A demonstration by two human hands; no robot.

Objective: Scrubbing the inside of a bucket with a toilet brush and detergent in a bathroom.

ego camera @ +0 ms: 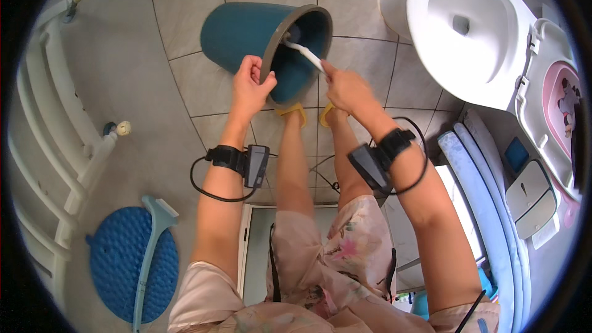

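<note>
A teal plastic bucket-shaped bin (240,32) with a grey-brown rim lies tipped above the tiled floor, its mouth turned towards the right. My left hand (252,83) grips the near left part of the rim between thumb and fingers. In my right hand (349,85) is the white handle of a brush (307,54), which slants up and left into the bin's mouth. The brush head sits in shadow against the inner wall and is partly hidden. Whether the bin rests on the floor is hard to tell.
A white toilet (416,14) with its lid raised stands at the upper right. Blue folded padded panels (490,212) lean below it. On the left are a white towel-rail radiator (64,88), a round blue mat (111,263) and a pale blue squeegee (155,240). Thin cables hang near my legs.
</note>
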